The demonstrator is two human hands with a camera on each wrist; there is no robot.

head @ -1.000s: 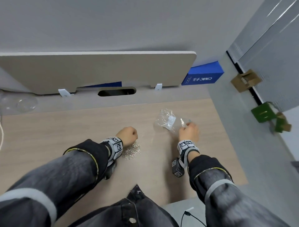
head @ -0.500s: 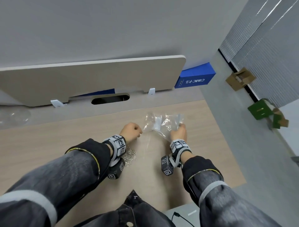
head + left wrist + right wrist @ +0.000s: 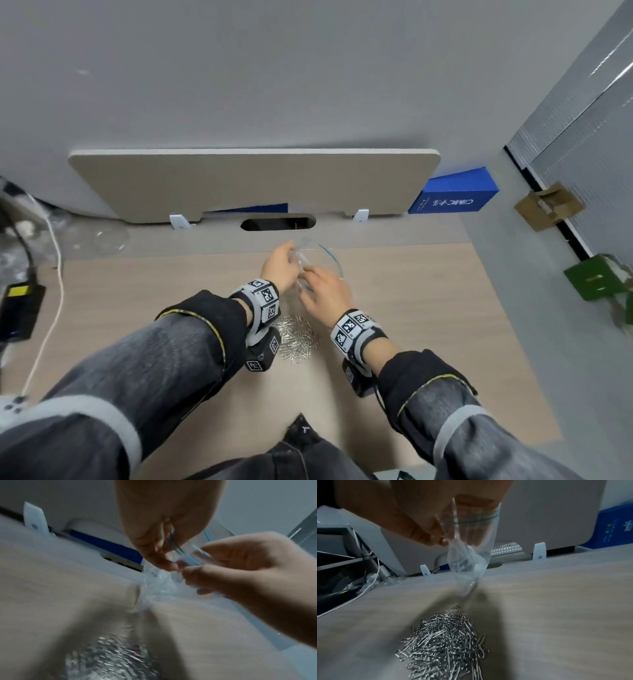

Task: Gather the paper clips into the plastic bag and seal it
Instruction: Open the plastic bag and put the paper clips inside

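Note:
A clear plastic bag (image 3: 306,251) with a blue zip line is held up over the beige table (image 3: 411,308) by both hands. My left hand (image 3: 291,255) pinches its top edge from the left, and my right hand (image 3: 308,279) grips it from the right. In the left wrist view the left fingertips (image 3: 169,561) pinch the zip strip while the right hand (image 3: 197,574) holds the bag (image 3: 159,588) just below. The bag (image 3: 467,558) hangs down, its lower tip close to the table. A pile of silver paper clips (image 3: 296,339) lies on the table beneath the wrists, sharp in the right wrist view (image 3: 447,642).
A beige divider panel (image 3: 253,181) stands along the table's back, with a cable slot (image 3: 278,223) below it. A blue box (image 3: 452,198) sits at the back right. A black device (image 3: 20,308), a white cable (image 3: 51,308) and crumpled clear plastic (image 3: 102,236) lie at the left.
My left hand left the clips, rose to the bag and took hold of its top. My right hand carried the bag left and lifted it over the pile.

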